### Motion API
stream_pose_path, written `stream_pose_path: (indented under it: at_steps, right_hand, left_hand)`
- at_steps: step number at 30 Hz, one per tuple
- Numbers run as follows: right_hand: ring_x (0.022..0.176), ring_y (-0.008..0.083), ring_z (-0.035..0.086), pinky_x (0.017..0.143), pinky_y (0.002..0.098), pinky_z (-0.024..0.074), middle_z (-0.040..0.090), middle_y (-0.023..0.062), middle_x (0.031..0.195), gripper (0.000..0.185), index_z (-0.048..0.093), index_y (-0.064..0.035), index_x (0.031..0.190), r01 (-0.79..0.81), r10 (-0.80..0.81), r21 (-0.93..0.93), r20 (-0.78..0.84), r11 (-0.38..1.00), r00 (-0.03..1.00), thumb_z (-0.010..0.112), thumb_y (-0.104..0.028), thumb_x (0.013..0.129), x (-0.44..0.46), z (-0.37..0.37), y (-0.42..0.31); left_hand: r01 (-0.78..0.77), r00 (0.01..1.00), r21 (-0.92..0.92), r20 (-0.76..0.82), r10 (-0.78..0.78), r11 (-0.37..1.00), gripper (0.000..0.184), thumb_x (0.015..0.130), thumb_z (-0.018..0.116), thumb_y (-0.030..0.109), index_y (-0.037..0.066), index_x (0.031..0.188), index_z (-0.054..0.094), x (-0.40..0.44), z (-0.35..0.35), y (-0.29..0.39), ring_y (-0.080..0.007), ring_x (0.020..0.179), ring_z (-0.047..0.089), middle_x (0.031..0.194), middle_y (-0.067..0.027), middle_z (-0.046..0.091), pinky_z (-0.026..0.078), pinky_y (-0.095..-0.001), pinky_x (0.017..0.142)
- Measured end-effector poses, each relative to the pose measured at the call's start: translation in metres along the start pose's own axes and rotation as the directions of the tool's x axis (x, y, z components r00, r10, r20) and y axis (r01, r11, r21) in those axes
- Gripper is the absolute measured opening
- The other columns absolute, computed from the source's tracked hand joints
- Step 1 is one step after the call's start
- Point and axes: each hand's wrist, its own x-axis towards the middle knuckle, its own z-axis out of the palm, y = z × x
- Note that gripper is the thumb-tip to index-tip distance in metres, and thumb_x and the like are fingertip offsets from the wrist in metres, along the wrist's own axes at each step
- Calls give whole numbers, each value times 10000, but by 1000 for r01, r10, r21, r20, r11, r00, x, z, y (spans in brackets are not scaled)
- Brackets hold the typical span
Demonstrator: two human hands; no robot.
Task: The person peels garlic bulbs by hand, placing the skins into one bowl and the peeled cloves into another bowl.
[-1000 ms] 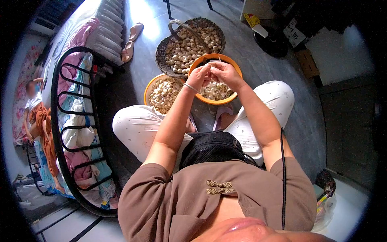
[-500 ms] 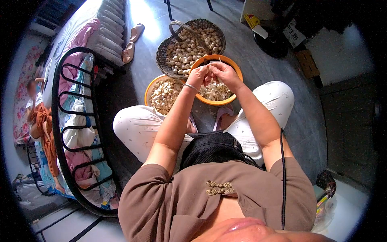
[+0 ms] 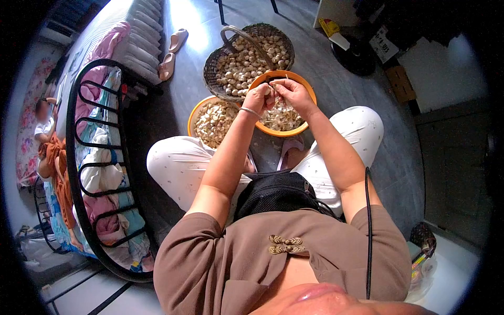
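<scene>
Over an orange-rimmed basin that holds papery garlic skins, both my hands are close together with fingers bent. My left hand, with a bracelet at the wrist, pinches a small pale garlic piece partly covered by the fingers. My right hand has its thumb and fingertips pressed together beside that piece; what is between them is too small to make out. A second orange-rimmed basin, left of my hands, holds many garlic cloves. Behind the basins, a wicker basket holds whole garlic bulbs.
My knees in white trousers flank the basins. A bed with a black metal frame and bedding stands at left, with another person beyond it. Pink shoes lie on the grey floor. A black round object is at upper right.
My fingertips have shifted slightly at the garlic, and a pale piece now shows more in my left hand. The person beyond the bed has raised their head and an arm.
</scene>
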Motion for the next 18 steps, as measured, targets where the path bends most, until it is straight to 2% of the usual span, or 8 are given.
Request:
stream_pose_path:
  at_steps: [2, 5, 6, 9, 11, 14, 16, 18]
  right_hand:
    - [663, 41, 499, 561, 185, 424, 566, -19, 815, 207, 569, -50, 1067, 12, -12, 18, -14, 1000, 1000, 519, -165, 902, 1, 0, 3]
    - [671, 48, 507, 569, 194, 431, 564, -10, 831, 168, 554, -46, 1025, 25, -22, 32, -70, 999, 997, 523, -152, 899, 1, -2, 1]
    - [671, 48, 507, 569, 194, 431, 564, -10, 831, 168, 554, -46, 1025, 25, -22, 32, -71, 999, 997, 523, -152, 899, 2, -3, 1]
    - [697, 56, 514, 594, 199, 440, 564, -3, 846, 154, 539, -41, 1008, 3, -8, -81, -61, 997, 998, 533, -143, 893, 2, -5, 2]
    - [714, 57, 514, 615, 199, 443, 564, 0, 848, 153, 541, -38, 1006, 116, -120, -173, -16, 978, 993, 538, -137, 890, 3, -3, 7]
    - [710, 52, 510, 610, 196, 436, 561, -2, 841, 138, 541, -39, 992, 175, -181, -214, -8, 961, 983, 534, -133, 891, 2, -1, 8]
    - [695, 47, 506, 599, 194, 431, 560, -5, 829, 131, 542, -41, 986, 190, -194, -221, 3, 957, 981, 533, -131, 891, 4, -3, 11]
    - [680, 76, 532, 590, 225, 449, 589, 31, 822, 167, 548, -21, 953, 105, -101, -111, 40, 988, 994, 542, -173, 884, 4, -5, 10]
  left_hand:
    - [-2, 1000, -20, 10, 3, 1000, 267, 866, 470, 251, 80, 663, 488, -1, 2, 1, -107, 439, 380, 563, -17, 445, 298, -235, 409]
    - [36, 999, -7, -7, -36, 999, 264, 882, 467, 255, 77, 691, 509, -2, 6, 4, -112, 450, 405, 577, -21, 459, 300, -237, 397]
    - [-4, 1000, 11, 10, 4, 1000, 271, 891, 468, 269, 75, 709, 517, -2, 6, 3, -112, 450, 414, 584, -19, 464, 301, -236, 389]
    - [-13, 1000, 40, 16, 12, 999, 285, 909, 467, 294, 72, 740, 527, 0, 4, 2, -104, 443, 423, 592, -9, 470, 298, -229, 375]
    - [21, 1000, 51, 2, -21, 998, 291, 917, 465, 304, 72, 755, 530, 0, 3, 2, -98, 436, 423, 593, -1, 470, 295, -223, 369]
    - [-88, 996, 274, 28, 84, 958, 278, 926, 464, 303, 84, 767, 530, 3, -3, -4, -57, 418, 389, 575, 32, 458, 283, -197, 359]
    - [-104, 994, 285, 7, 106, 953, 275, 927, 460, 297, 86, 766, 530, 1, 1, -4, -50, 419, 385, 575, 37, 457, 281, -194, 358]
    - [-120, 992, 297, -12, 129, 947, 272, 928, 456, 291, 87, 765, 530, 1, 3, -5, -44, 420, 382, 575, 42, 456, 278, -190, 357]
